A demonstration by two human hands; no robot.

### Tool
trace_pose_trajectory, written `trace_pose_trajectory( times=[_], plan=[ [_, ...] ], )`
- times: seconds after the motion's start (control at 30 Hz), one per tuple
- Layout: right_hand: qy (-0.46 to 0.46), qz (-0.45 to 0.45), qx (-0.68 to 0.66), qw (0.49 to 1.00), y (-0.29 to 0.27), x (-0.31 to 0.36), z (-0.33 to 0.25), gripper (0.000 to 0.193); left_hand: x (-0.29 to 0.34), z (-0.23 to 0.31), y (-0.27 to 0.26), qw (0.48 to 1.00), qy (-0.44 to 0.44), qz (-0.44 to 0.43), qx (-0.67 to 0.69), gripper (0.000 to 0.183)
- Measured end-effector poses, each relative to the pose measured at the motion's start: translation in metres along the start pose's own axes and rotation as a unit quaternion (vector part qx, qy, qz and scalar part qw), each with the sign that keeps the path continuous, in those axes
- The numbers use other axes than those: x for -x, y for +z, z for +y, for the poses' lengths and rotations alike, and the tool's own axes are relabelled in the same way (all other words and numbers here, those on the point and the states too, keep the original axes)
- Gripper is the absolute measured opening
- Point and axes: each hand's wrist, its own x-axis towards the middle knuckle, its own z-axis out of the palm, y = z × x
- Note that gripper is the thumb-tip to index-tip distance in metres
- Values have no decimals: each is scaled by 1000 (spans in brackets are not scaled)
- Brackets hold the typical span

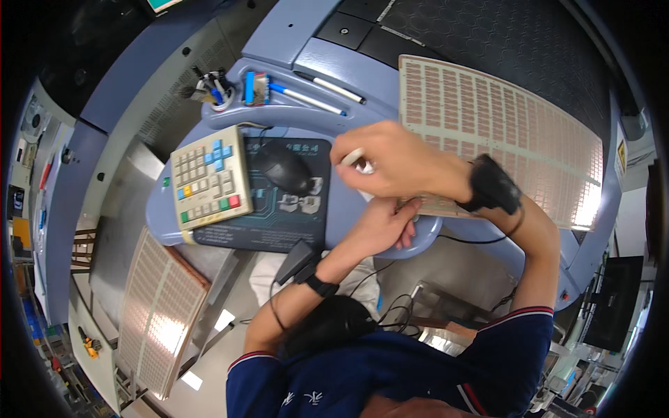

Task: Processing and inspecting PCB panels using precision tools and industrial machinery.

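Beige perforated panel [502,132] is seen lying at 2 o'clock on the blue-grey worktop [334,209], its near edge under both hands. Right hand [390,167] is closed around a small white object [355,159], kind not clear, held just above the panel's left corner. Left hand [383,226] is laid flat with fingers spread, touching the panel's lower edge at the worktop rim. Black mouse [286,169] is set on a dark mouse pad [279,202] at 10 o'clock of the hands, with a beige keypad [209,177] with coloured keys further left. Pens [306,97] are laid in a tray at 11 o'clock. Second perforated panel [157,306] is seen at 8 o'clock, well apart.
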Motion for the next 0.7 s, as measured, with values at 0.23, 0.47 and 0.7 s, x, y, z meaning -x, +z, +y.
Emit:
trace_pose_trajectory(
  times=[0.23, 0.47, 0.7],
  plan=[
    [32, 209, -102, 972, -49, 100, 23, 16, -11, -4, 9, 975, 111, 62, 181, 44],
    [46, 200, -186, 961, -20, 126, 45, 15, -9, 4, 9, 975, 37, 61, 209, 46],
    [-1, 229, -166, 959, -4, 129, 62, 29, -12, 3, 12, 975, 22, 90, 203, 46]
  ],
)
